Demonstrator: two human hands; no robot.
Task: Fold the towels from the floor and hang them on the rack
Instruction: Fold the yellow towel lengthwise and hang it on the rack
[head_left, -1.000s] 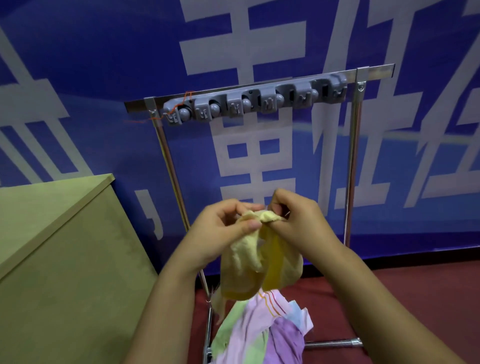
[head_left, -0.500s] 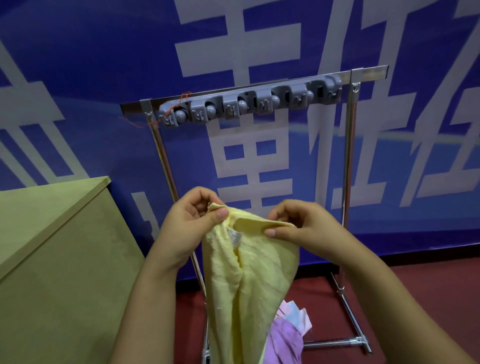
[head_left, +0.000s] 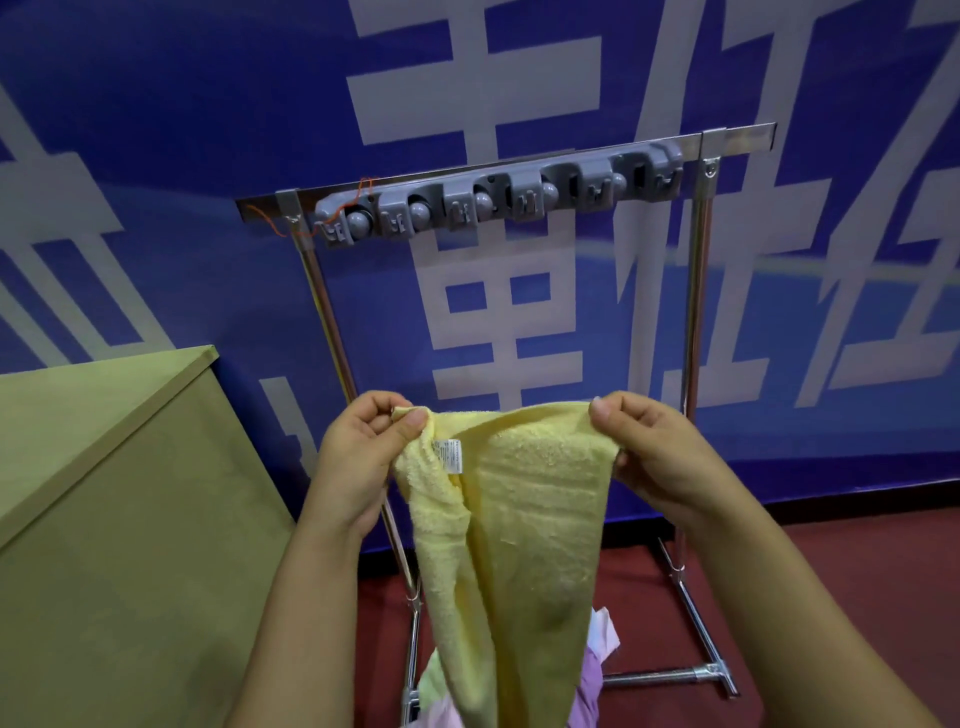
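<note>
Fingers and thumb of the left hand (head_left: 358, 462) pinch one upper corner of a pale yellow terry towel (head_left: 511, 545); the right hand (head_left: 652, 457) pinches the opposite upper corner, thumb on the near face. The looped, nubby cloth is stretched between the two hands along its top edge and hangs in soft vertical folds, narrowing downward, in front of the rack. A small white care label (head_left: 451, 455) is sewn near the left-hand corner. Beneath the hanging towel, a heap of pastel towels (head_left: 597, 670), pink, lilac and green, lies on the dark red floor (head_left: 831, 597). Behind stands the rack (head_left: 693, 322): polished metal tubes carrying a flat crossbar fitted with a row of grey plastic clips (head_left: 498, 200) with rounded rollers. A tan flat-panelled box (head_left: 119, 519) stands at left; a blue banner with large white characters (head_left: 156, 130) fills the background.
</note>
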